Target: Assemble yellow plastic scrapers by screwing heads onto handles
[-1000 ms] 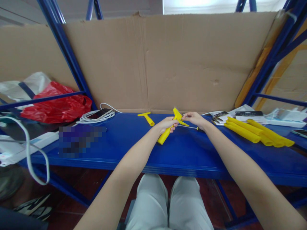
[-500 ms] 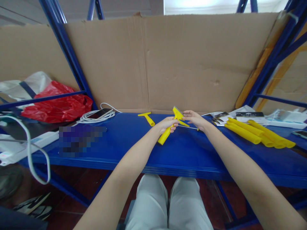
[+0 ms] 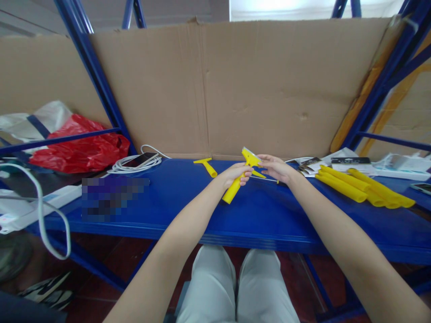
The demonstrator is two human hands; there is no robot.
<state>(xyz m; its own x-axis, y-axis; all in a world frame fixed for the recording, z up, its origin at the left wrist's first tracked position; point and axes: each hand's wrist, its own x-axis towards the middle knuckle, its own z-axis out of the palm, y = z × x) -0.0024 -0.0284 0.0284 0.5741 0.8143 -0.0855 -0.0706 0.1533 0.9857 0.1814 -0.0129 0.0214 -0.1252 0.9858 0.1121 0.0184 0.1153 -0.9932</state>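
Observation:
My left hand (image 3: 238, 173) is wrapped round the neck of a yellow scraper (image 3: 230, 192), whose wide head tilts up and away from me with a pale strip along its edge. The fingers of my right hand (image 3: 276, 168) are closed at the right end of that head. Just below the head lies another yellow piece (image 3: 258, 174), partly hidden by my hands, beside a thin pale rod. A second yellow T-shaped scraper piece (image 3: 210, 169) rests on the blue table (image 3: 188, 202) to the left of my hands.
Several yellow tubes (image 3: 343, 185) lie at the right, with small packets (image 3: 350, 163) behind them. At the left are a phone (image 3: 141, 159) on a coiled white cable, a red plastic bag (image 3: 82, 146) and a white power strip (image 3: 63, 197). A cardboard panel (image 3: 269, 89) stands behind.
The scraper head has turned slightly, showing more of its face and pale edge. My right fingers have moved slightly along its right end.

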